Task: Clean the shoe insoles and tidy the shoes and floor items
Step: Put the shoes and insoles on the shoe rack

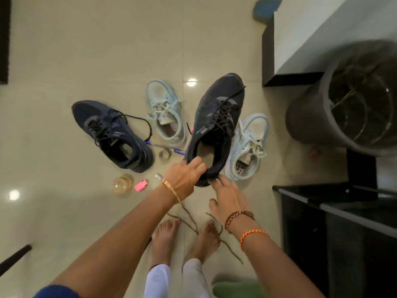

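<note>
Tiled floor (pixel 86 61) | left hand (pixel 184 175) grips navy shoe (pixel 214 125) | right hand (pixel 225 196) loose, fingertips touching heel | tongue print unreadable

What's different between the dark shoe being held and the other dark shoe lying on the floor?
The held dark shoe is lifted, its heel gripped by the left hand; the floor dark shoe lies flat, untouched. The held shoe's toe points up and to the right in the picture, the floor shoe's up and to the left. The held shoe looks bigger, being nearer the camera. Both are dark blue, laced, with insoles showing.

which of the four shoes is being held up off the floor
The dark navy sneaker gripped at its heel by the left hand; the other navy sneaker and both pale blue ones lie on the floor.
</note>
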